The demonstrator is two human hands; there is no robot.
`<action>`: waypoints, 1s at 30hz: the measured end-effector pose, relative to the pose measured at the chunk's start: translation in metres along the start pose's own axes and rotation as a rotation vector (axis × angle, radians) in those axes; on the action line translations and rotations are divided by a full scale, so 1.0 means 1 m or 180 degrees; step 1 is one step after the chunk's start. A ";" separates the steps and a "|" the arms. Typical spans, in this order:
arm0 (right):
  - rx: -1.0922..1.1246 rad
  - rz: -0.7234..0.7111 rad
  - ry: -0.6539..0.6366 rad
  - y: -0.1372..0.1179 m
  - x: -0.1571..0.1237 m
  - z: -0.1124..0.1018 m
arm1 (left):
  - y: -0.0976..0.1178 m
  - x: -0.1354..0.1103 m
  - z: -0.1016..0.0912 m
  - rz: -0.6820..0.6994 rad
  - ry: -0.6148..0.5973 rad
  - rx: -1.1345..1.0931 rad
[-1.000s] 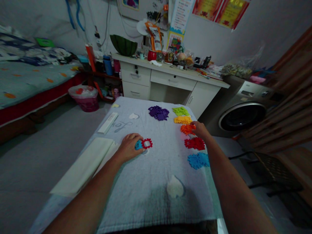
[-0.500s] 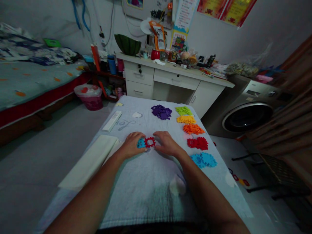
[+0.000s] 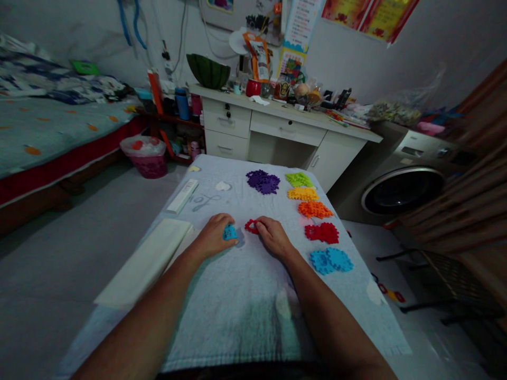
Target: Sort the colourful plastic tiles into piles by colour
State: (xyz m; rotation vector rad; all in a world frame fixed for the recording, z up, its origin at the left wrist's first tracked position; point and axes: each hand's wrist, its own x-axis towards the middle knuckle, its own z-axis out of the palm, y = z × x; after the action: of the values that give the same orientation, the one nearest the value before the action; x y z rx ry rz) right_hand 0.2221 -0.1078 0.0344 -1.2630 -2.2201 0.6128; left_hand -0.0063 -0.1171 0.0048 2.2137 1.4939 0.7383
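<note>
pink bin (image 3: 144, 167): at 10 o'clock from the table (image 3: 237, 306); bag-lined, red items inside;
left hand (image 3: 216, 234): half-curled, thumb and fingers around a blue piece (image 3: 229, 232) near mid-table;
purple pile (image 3: 263, 182): at 12 o'clock;
right hand (image 3: 273, 236): fingertips pinched together on a red frame (image 3: 249, 230); frame tilted, at the blue piece's 3 o'clock, apart;
other piles: green (image 3: 299, 179), yellow (image 3: 303, 193), orange (image 3: 315, 209), red (image 3: 328, 233), blue (image 3: 336, 259); 1 to 3 o'clock
</note>
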 end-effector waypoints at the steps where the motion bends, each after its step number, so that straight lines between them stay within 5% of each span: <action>1: -0.0047 0.0061 0.0032 0.002 0.000 0.000 | 0.000 0.000 0.000 0.0007 0.0041 0.0077; 10: -0.0824 0.0392 0.0200 0.016 0.003 0.003 | 0.008 -0.006 -0.006 -0.0105 0.0094 0.0755; 18: -0.0821 0.0207 -0.0197 0.009 0.002 -0.002 | 0.010 -0.003 -0.001 0.0049 0.0054 0.0626; 24: -0.0701 0.0133 -0.0325 0.021 -0.012 -0.054 | 0.008 -0.003 0.002 0.0113 0.0017 0.0521; 30: -0.1065 0.0820 -0.0040 0.062 -0.045 -0.129 | 0.006 -0.005 0.002 0.0067 -0.0014 0.0729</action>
State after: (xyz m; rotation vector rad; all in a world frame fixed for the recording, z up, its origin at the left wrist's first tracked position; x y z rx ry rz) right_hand 0.3625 -0.1012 0.0861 -1.7357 -2.2528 0.3478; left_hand -0.0020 -0.1236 0.0057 2.3979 1.6268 0.5937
